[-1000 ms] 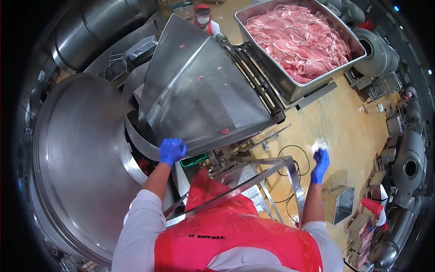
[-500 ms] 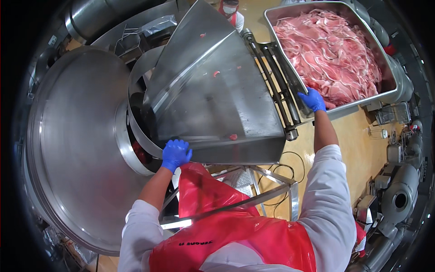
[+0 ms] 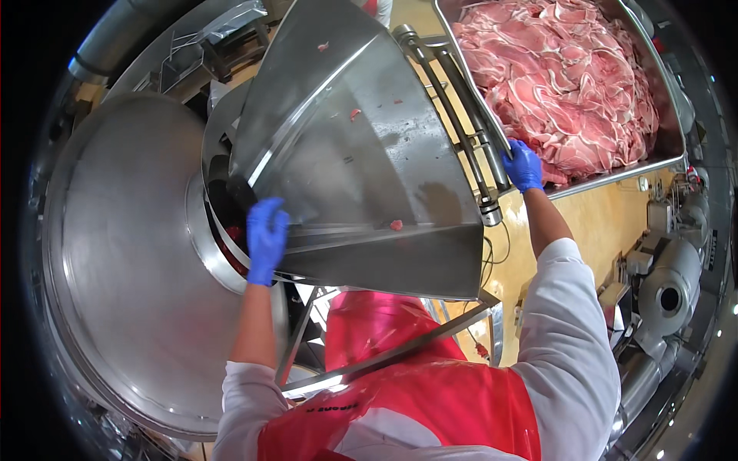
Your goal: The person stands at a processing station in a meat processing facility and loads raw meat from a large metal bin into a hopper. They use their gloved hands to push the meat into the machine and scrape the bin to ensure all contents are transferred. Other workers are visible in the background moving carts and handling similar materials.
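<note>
My left hand (image 3: 267,240), in a blue glove, is over the narrow lower end of a steel chute (image 3: 338,165), its fingers loosely spread and nothing seen in them. Just beyond its fingertips is a dark rounded piece (image 3: 241,190) at the chute's mouth. My right hand (image 3: 524,167), also gloved in blue, is closed on the near-left rim of a deep steel bin (image 3: 615,175). Thin slices of raw pink meat (image 3: 561,88) fill this bin. A few small meat scraps (image 3: 397,225) cling to the chute's surface.
A large round steel drum (image 3: 127,253) stands at the left, its opening facing the chute's narrow end. Dark rollers or bars (image 3: 469,131) run between chute and bin. A metal frame (image 3: 400,346) crosses before my red apron. Another person (image 3: 378,9) is partly visible at the far edge.
My left hand has let go of the chute's near edge and moved up and left over its narrow end. The right hand stays on the bin's rim. The view has shifted slightly.
</note>
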A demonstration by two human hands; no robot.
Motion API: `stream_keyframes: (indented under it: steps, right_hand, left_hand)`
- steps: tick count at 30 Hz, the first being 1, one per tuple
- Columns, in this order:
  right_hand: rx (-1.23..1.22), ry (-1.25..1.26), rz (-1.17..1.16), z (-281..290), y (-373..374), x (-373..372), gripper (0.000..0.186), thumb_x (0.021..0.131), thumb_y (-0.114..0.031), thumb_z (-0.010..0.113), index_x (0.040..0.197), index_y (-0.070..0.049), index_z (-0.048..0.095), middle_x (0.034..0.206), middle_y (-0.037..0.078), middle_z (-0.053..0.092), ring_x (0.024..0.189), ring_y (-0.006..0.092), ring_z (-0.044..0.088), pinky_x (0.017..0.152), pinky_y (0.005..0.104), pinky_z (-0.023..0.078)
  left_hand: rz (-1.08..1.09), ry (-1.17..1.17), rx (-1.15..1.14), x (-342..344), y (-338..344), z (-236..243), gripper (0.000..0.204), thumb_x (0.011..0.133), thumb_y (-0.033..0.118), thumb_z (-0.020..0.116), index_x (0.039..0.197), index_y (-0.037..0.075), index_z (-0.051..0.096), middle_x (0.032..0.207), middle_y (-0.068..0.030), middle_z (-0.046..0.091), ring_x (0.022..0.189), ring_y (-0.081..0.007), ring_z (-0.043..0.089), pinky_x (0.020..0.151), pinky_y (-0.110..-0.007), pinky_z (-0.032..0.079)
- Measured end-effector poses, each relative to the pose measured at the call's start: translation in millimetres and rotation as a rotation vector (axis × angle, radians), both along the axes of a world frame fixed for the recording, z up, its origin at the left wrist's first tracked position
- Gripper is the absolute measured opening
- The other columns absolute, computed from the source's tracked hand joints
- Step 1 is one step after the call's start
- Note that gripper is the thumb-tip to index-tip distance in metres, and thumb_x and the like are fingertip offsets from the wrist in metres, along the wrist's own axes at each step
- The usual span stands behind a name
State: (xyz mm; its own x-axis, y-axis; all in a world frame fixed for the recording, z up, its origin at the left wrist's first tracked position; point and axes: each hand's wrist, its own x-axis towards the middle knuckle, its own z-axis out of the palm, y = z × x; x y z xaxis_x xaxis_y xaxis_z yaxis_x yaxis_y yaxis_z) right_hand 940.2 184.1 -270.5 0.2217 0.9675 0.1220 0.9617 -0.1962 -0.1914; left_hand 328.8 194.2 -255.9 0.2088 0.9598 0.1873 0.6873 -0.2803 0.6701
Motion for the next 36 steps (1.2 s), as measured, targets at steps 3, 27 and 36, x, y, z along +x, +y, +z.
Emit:
stream_keyframes:
  steps: [3,27,36]
  right_hand:
    - [0.046,0.014,0.023,-7.4,-2.9,3.1,0.026,0.085,-0.029,0.068,0.105,-0.012,0.068,0.098,0.015,0.068,0.085,0.0385,0.067,0.074,0.0483,0.054]
    - [-0.093,0.014,0.025,5.8,-14.6,-19.3,0.044,0.084,-0.030,0.069,0.121,-0.009,0.057,0.103,0.019,0.059,0.095,0.0388,0.062,0.076,0.0500,0.054]
    - [-0.145,0.925,0.055,101.8,49.3,78.9,0.032,0.092,-0.031,0.072,0.108,-0.004,0.073,0.097,0.010,0.073,0.088,0.0161,0.068,0.078,0.0312,0.053]
  left_hand:
    - [0.379,0.207,0.238,-35.1,49.2,22.4,0.034,0.098,0.023,0.059,0.124,0.002,0.062,0.121,-0.0189,0.062,0.115,-0.0357,0.056,0.102,-0.045,0.042]
    - [0.843,0.149,-0.003,-103.3,65.3,-60.2,0.055,0.107,0.038,0.032,0.131,-0.004,0.058,0.125,-0.0316,0.060,0.118,-0.0486,0.055,0.101,-0.052,0.044]
    - [0.924,0.166,-0.150,-79.1,71.4,-43.3,0.058,0.107,0.040,0.030,0.134,-0.004,0.056,0.128,-0.0313,0.059,0.119,-0.0482,0.055,0.104,-0.051,0.042]
